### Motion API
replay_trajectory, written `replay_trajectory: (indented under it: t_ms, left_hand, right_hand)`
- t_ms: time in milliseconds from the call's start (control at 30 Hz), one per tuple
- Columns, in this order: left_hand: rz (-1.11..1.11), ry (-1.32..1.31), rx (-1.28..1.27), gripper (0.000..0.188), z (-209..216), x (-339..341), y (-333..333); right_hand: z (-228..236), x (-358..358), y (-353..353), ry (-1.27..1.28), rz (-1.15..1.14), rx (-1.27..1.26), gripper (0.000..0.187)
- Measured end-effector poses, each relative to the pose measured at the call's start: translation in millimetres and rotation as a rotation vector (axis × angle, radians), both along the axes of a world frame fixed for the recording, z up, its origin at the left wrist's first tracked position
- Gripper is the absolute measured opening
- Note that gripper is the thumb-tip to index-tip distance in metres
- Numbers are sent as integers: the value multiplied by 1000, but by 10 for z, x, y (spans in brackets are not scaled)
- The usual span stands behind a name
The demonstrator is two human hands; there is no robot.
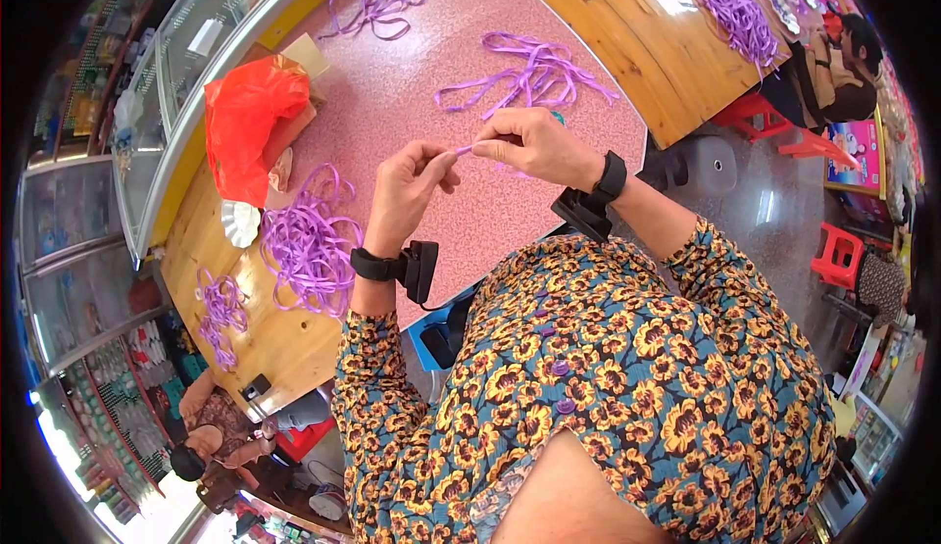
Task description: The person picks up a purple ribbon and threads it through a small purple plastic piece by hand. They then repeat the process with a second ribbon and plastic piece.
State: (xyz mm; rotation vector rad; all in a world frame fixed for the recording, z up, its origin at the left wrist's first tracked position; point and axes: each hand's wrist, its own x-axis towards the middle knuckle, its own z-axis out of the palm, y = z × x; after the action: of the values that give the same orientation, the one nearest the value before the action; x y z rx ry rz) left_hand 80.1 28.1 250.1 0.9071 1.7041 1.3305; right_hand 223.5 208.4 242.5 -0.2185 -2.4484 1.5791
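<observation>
Left hand (404, 186): thumb and forefinger are closed in a pinch on a narrow, flat purple ribbon (465, 150); its other fingers are bent loosely.
Right hand (534, 147): it pinches too, seemingly on the same ribbon, just beside the left fingertips.
Purple ribbon: its gripped part is between the two hands, over the pink speckled tabletop (421, 83).
Ribbon loops: a loose purple tangle (529, 74) lies on the far side, behind the right hand; a large purple heap (304, 240) lies to the left, near a crumpled red plastic bag (250, 113).
Fingertip work: in my judgement, this is fine handling of one small part of the ribbon.
Next move: it probably calls for steady pinches, because such a thin ribbon could slip or twist.
Hard to see: fingers cover most of the gripped part, so I cannot tell whether it has a knot. Behind the right hand, a small teal thing (558, 117) is mostly hidden.
</observation>
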Motion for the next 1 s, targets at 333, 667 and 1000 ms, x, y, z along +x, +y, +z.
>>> replay_trajectory:
  t_ms: [333,667,1000]
  left_hand:
    - [71,-429,210,10,-58,95,-188]
    - [218,556,312,9,-41,315,39]
    - [-90,1021,209,17,80,275,66]
  right_hand:
    - [15,-42,-13,-30,-102,-289,16]
    - [2,-93,-269,5,-154,-496,19]
    - [73,-54,-110,-200,-30,-652,25]
